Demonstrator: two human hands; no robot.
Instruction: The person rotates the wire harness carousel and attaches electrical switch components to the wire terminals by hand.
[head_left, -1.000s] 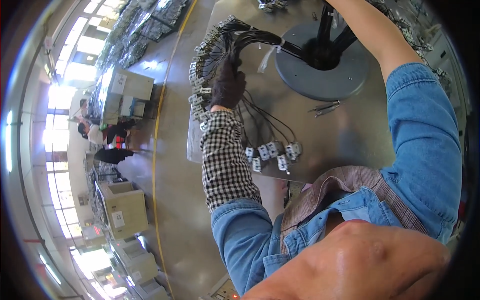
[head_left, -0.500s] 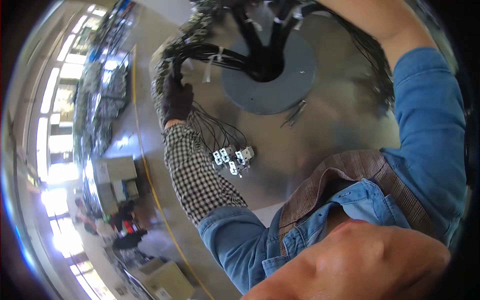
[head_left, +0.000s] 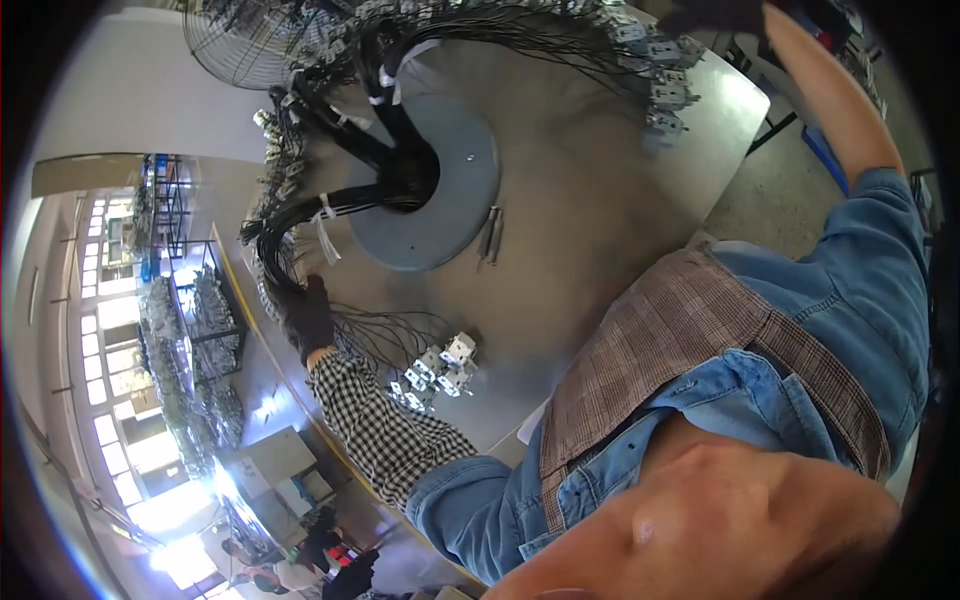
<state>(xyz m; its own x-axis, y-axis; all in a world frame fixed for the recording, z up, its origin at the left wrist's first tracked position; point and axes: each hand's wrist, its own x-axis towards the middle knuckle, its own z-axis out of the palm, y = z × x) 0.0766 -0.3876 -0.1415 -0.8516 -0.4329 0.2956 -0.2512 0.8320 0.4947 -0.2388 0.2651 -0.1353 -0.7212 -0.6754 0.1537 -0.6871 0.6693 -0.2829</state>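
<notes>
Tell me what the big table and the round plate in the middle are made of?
The table looks like bare metal, probably steel: grey, smooth, with a dull sheen and soft glare. The round plate seems to be metal too, painted matte blue-grey, with no shine. The black wire bundles look plastic-coated.

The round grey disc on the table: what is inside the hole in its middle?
Thick black cable bundles go into the hole of the round grey disc and fill it. White tags hang on them. Where they lead below is covered.
</notes>
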